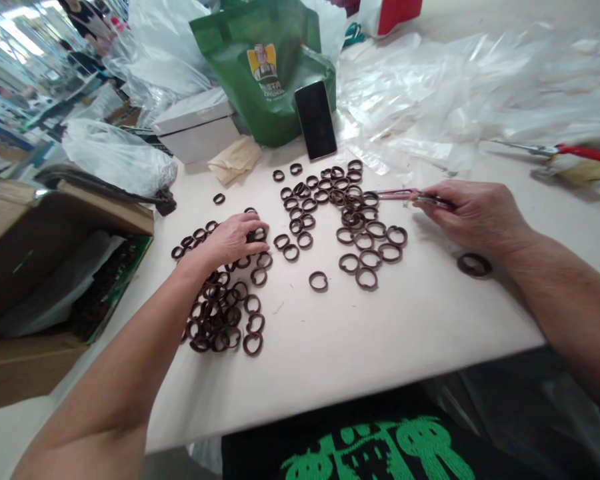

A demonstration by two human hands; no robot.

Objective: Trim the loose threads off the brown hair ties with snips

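My left hand (237, 237) reaches over the left group of dark brown rings (253, 305), fingers spread, with a brown ring (257, 235) between thumb and fingers. Whether it grips that ring firmly is hard to see. In my right hand (467, 210) is a pair of slim pinkish tweezers (397, 195), pointing left at the edge of a second group of rings (364, 241). Their tips lie close to a ring (371, 198); contact cannot be made out. A single ring (319, 281) lies between the groups, and a larger dark ring (474, 265) sits below my right wrist.
Behind the rings, a phone (316, 121) leans on a green pouch (265, 73), beside a white box (197, 123) and a folded cloth (235, 160). An open carton (113, 210) stands left. Clear plastic bags (445, 87) and red-handled pliers (565, 152) lie right.
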